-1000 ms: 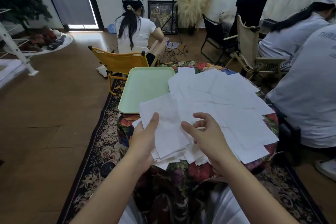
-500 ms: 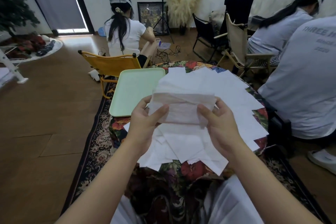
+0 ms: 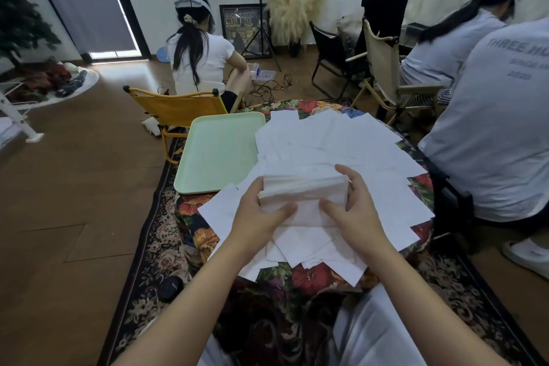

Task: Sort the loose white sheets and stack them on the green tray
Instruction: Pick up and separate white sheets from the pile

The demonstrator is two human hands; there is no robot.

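- I had the left hand [image 3: 261, 214] and the right hand [image 3: 353, 211] on opposite short ends of a gathered bundle of sheets [image 3: 303, 190], held just above the loose white sheets [image 3: 341, 145] spread over the table.
- Finger state: both hands were curled round the bundle, thumbs pressed on its near face and the other fingers wrapped behind; neither hand was spread flat.
- Location of the work: the bundle sat over the near-left part of the spread, just beside the near right corner of the green tray [image 3: 217, 154], which lay along the left edge of the table [image 3: 309, 276] and carried no sheets.
- Step in hand, by my judgement: squaring the bundle. The upper edges looked fanned and uneven, so tapping the long edge down and keeping even pressure from both ends should align them before transfer.
- A grip too loose would probably let inner sheets slide out; too tight would likely bow the stack.
- Edges: several loose sheets overhung the near edge of the table and could slip off if brushed by a forearm.
- Open room: the path leftward to the tray appeared unobstructed. A yellow chair [image 3: 178, 107] stood beyond the tray's far edge, and a seated person [image 3: 490, 128] was close to the table's right edge, so I judged the left side the safer route.
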